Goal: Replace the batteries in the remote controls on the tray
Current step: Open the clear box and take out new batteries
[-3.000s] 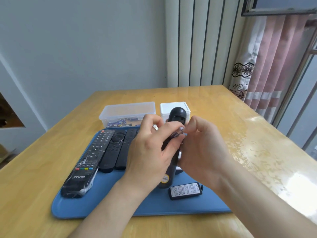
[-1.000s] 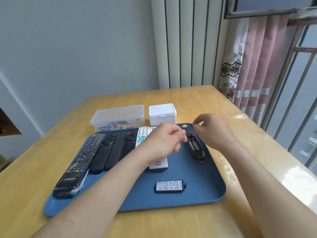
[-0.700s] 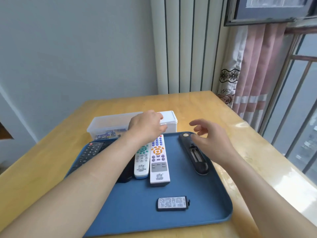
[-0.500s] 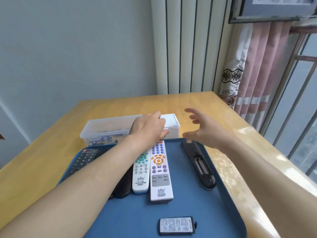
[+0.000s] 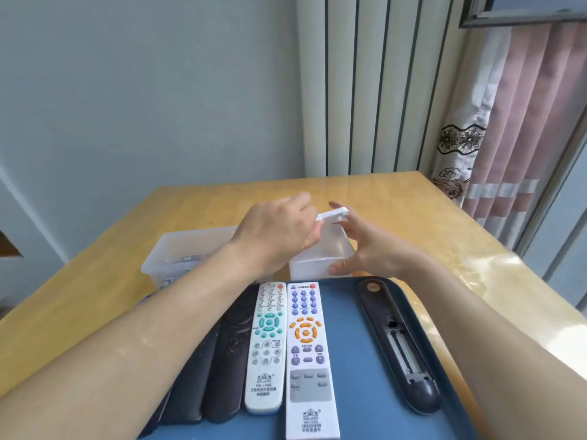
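A small white box (image 5: 320, 262) stands just behind the blue tray (image 5: 352, 401). My right hand (image 5: 368, 249) grips it, thumb on the front wall and fingers up at its top. Its white lid (image 5: 333, 214) is raised and tilted, and my left hand (image 5: 276, 230) curls its fingers at the lid's left edge. What the left palm may hold is hidden. On the tray's right side lies a black remote (image 5: 397, 344) face down with its battery bay open and empty. Two white remotes (image 5: 270, 344) (image 5: 306, 360) lie face up in the middle.
Dark remotes (image 5: 222, 376) lie on the tray under my left forearm. A clear plastic container (image 5: 187, 255) stands left of the white box on the wooden table (image 5: 413, 217). A pink curtain (image 5: 521, 122) and window frame stand at the right.
I put the black remote down on the tray and both hands reached back to the white box. The lid, flat half a second ago, is now lifted. The view has moved closer.
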Demonstrator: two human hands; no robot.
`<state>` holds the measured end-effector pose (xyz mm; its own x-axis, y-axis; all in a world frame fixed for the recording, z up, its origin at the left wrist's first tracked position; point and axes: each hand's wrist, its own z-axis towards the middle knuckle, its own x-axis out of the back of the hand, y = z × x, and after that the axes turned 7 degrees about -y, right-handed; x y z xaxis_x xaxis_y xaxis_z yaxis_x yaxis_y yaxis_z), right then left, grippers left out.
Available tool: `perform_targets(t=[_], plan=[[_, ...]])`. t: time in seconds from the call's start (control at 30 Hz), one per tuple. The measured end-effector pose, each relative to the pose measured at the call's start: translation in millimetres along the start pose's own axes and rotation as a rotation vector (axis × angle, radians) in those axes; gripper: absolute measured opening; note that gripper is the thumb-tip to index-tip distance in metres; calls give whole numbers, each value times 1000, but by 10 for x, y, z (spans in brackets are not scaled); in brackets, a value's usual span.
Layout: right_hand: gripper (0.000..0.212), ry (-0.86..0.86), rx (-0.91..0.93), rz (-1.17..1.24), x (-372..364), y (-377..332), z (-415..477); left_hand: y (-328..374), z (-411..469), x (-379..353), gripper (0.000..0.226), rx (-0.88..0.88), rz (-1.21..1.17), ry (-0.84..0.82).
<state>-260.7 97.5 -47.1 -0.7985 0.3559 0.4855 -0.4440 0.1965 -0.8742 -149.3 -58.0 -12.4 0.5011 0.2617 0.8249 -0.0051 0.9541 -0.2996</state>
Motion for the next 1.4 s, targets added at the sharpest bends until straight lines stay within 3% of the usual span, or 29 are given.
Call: perform_targets(t=[0.13,0.2,0.4,0.47,0.53,0.63,0.77,0.83,0.97,1.03,1.2,1.3,1.4], plan=[[129,-2,22,78,45,20,-22,-105,317,111,28,461,-241,31],[133,18,28,69,48,28,-39,-101,391,93,20,561,-270,21],[134,12,39,14,40,18,-33,-209,473,56,21,484,-123,-176],[131,7,21,-13,36,2,-39,-233,483,-40,19,521,-174,-268],[124,-3,-17,-32,38,-1,-45,-161,432,-127,32,565,-261,-373],[100,20,-68,-81,38,-6,-40,32,332,-182,47,514,-484,-330],[96,19,-127,-128,52,2,2,246,329,-76,45,501,-1084,-396],[91,18,-134,-118,52,12,-6,256,317,-62,49,512,-1220,-387],[104,15,-160,-132,71,-3,-5,36,179,85,50,583,-1146,-96],[110,-7,-197,-173,86,-16,9,-126,-6,189,50,588,-1077,-39],[116,-85,-319,-477,136,-228,-58,-350,-597,356,47,659,-784,-217],[97,14,-299,-687,125,-488,-133,-463,-854,390,39,742,-665,-255],[74,81,-160,-745,-54,-715,-161,-560,-1067,409,24,754,-548,-280]])
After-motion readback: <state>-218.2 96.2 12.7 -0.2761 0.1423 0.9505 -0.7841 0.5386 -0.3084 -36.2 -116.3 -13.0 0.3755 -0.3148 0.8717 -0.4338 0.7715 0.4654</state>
